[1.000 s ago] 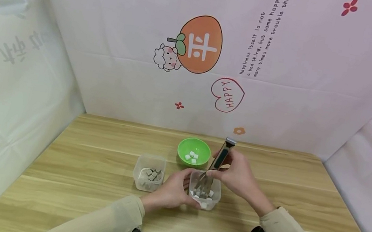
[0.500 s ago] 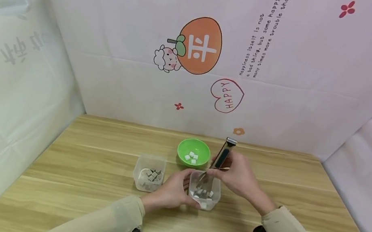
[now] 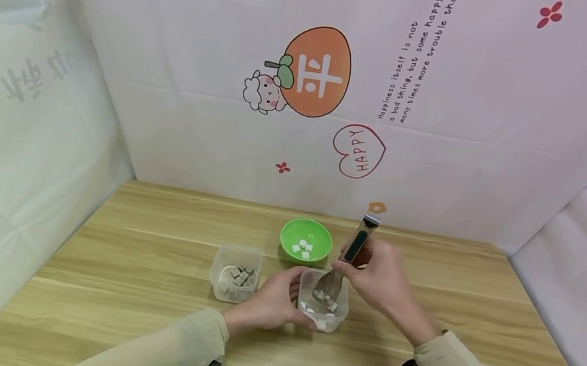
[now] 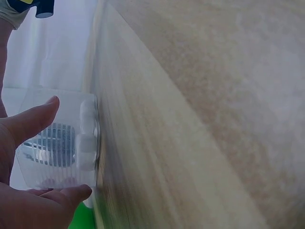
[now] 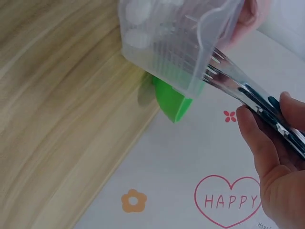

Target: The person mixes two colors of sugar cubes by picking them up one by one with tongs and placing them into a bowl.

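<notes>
My left hand (image 3: 274,298) grips a clear plastic container (image 3: 338,322) on the table, thumb at the near side and fingers at the left. Its thumb and fingers also span the container (image 4: 28,176) in the left wrist view. Several white cubes (image 3: 332,307) lie inside. My right hand (image 3: 382,282) pinches metal tongs (image 3: 357,245) with dark grip inserts between thumb and fingers. They lean to the right, heads down in the container and close together, with small white cubes at the tips. Through the cloudy wall in the right wrist view, the slotted tong ends look blurred.
Behind the container stands a green bowl (image 3: 314,230) with several white cubes. To the left is another clear container (image 3: 223,255) holding several greyish cubes. A printed white sheet (image 3: 207,142) rises at the table's back edge; more sheets hang at both sides.
The tongs have tilted further right, and their heads have come together and risen slightly, with white cubes showing at the tips. My left hand and the container have stayed in place.
</notes>
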`<action>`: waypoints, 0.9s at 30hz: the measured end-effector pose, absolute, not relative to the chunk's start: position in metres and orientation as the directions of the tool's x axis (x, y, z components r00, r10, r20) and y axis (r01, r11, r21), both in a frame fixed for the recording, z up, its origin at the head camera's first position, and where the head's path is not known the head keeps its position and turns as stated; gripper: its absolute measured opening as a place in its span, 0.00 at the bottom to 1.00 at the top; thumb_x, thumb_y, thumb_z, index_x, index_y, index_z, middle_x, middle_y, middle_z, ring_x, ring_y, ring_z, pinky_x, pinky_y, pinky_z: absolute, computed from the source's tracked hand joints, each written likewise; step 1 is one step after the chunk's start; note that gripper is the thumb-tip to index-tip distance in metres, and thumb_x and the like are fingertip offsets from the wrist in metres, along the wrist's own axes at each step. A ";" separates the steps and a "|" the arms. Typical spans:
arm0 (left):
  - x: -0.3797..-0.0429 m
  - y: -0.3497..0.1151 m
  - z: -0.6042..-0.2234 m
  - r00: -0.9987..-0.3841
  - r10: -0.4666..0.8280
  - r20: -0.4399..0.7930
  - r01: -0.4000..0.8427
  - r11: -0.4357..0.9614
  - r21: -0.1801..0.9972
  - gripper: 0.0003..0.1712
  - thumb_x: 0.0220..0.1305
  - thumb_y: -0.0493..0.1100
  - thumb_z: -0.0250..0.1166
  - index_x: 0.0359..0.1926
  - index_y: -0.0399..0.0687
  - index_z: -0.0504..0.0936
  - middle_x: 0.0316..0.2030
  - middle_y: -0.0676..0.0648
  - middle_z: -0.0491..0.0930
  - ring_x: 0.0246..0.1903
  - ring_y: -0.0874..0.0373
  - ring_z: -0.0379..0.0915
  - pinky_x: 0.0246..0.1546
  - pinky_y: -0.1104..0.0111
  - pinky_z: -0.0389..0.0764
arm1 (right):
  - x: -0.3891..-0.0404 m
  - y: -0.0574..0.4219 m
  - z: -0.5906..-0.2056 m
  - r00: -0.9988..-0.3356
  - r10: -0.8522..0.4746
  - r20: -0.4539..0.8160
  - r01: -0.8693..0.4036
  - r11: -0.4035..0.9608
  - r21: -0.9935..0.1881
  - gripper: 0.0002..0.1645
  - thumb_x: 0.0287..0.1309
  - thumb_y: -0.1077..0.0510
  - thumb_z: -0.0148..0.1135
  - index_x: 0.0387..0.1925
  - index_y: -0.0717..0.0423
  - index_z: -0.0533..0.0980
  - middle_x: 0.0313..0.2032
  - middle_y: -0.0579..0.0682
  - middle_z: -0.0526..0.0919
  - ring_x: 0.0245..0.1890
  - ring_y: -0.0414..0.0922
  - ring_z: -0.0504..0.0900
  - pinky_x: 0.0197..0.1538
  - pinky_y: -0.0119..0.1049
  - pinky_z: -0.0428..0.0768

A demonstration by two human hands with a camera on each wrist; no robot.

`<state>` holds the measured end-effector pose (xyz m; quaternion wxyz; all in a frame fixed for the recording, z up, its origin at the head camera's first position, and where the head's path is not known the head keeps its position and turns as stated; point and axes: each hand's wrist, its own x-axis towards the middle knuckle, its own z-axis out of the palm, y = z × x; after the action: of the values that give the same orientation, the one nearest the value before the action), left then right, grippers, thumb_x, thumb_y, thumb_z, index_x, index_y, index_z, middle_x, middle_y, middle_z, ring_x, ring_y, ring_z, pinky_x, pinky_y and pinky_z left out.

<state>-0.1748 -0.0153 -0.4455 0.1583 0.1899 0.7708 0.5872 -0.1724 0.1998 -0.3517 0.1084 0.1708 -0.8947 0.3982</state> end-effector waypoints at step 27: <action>-0.174 -0.014 -0.444 -0.882 0.470 -0.043 0.089 0.257 0.962 0.60 0.43 0.31 0.86 0.76 0.36 0.64 0.71 0.35 0.71 0.70 0.43 0.70 0.72 0.58 0.71 | -0.176 0.204 -0.369 -0.937 -0.117 0.329 -0.332 0.593 -0.733 0.12 0.57 0.66 0.78 0.33 0.59 0.79 0.26 0.50 0.84 0.26 0.47 0.82 0.26 0.32 0.81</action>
<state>-0.1737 -0.0138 -0.4443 0.1632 0.1801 0.7756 0.5825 -0.1755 0.2036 -0.3689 0.1240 0.1270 -0.8839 0.4327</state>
